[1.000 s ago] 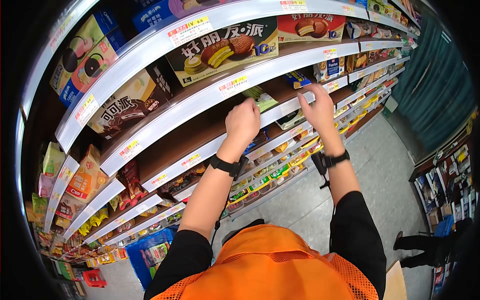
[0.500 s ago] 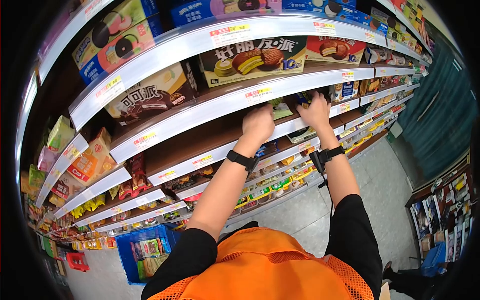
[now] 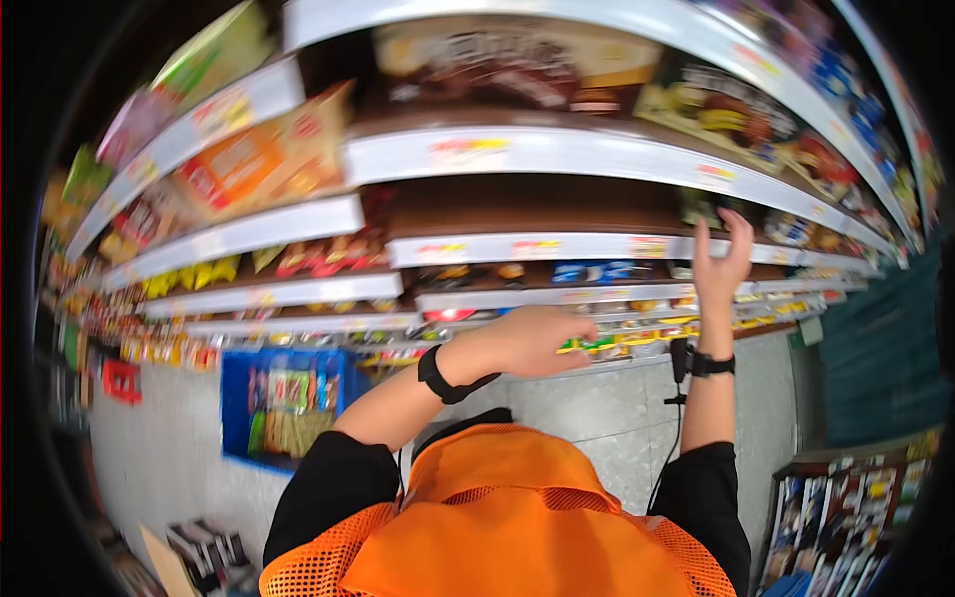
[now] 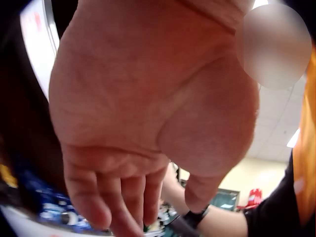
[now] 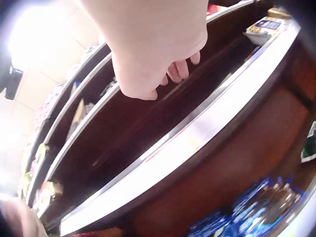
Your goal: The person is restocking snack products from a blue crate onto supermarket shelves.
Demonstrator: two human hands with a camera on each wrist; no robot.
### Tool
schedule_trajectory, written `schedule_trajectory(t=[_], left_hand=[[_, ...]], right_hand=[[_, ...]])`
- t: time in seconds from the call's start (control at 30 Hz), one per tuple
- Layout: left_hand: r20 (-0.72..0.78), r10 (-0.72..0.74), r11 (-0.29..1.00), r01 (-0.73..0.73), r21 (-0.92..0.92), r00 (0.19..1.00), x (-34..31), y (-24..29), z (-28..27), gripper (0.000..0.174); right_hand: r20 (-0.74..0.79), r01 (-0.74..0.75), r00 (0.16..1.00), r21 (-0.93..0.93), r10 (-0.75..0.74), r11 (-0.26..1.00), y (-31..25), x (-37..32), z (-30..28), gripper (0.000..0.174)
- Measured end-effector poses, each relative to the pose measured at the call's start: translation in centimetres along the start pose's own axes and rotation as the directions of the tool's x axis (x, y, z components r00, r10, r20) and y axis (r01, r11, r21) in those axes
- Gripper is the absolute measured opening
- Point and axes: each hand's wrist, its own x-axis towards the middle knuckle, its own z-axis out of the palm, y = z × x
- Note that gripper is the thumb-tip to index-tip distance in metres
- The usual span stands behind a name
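My left hand [image 3: 547, 340] is in front of the lower shelves, its forearm slanting across my body. Its palm [image 4: 148, 89] faces the left wrist camera, with fingers loosely bent and nothing in them. My right hand [image 3: 721, 264] reaches up to the edge of the brown shelf [image 3: 557, 206], thumb and fingers parted. Close by its fingertips is a small green package [image 3: 699, 207], blurred in the head view. In the right wrist view the right hand [image 5: 155, 54] hangs over the dark shelf board, and no item shows in its fingers.
A blue crate [image 3: 231, 418] with several packets stands on the floor to the left. Boxed pies [image 3: 507, 65] sit on the shelf above, and an orange bag [image 3: 244, 169] lies at left. Blue packets [image 3: 602, 271] lie on the shelf below. A red stool [image 3: 121, 381] stands further left.
My view has turned left, bringing the blue crate further into sight. My left hand has dropped back from the shelf towards my body. The right hand remains at the shelf with its fingers parted.
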Motion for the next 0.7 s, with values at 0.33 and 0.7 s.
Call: schedule_trajectory(t=[0.33,0.7], left_hand=[[-0.313,-0.894,0.395,0.894,-0.21,0.321,-41.7,-18.7,15.7,0.025],[-0.047,-0.994,0.105,0.826,-0.554,0.095,-56.3,-37.0,33.6,0.046]], right_hand=[[0.838,-0.034,0.416,0.403,-0.354,0.915,-25.7,-16.9,9.7,0.009],[0.858,-0.097,0.06,0.514,-0.51,0.852,-40.8,-21.8,14.7,0.011]])
